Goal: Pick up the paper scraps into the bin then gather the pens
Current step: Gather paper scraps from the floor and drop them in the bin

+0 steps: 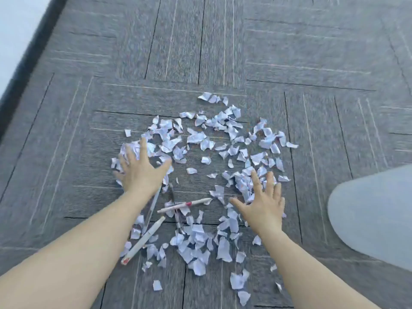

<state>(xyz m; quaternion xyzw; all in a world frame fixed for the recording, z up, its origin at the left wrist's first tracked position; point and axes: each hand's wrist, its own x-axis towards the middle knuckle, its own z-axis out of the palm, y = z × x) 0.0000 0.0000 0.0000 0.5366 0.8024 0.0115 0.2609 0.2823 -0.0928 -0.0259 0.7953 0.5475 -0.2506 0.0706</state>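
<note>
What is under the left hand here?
The left hand lies spread, open, on paper scraps on the carpet. A thin pen runs under its wrist; that pen's far end is covered.

Grey carpet-tile floor with thin line pattern. White paper scraps lie scattered across its middle and toward the near edge. Among the scraps lie several pens: one white pen with a red band and one white pen with a red tip.
</note>
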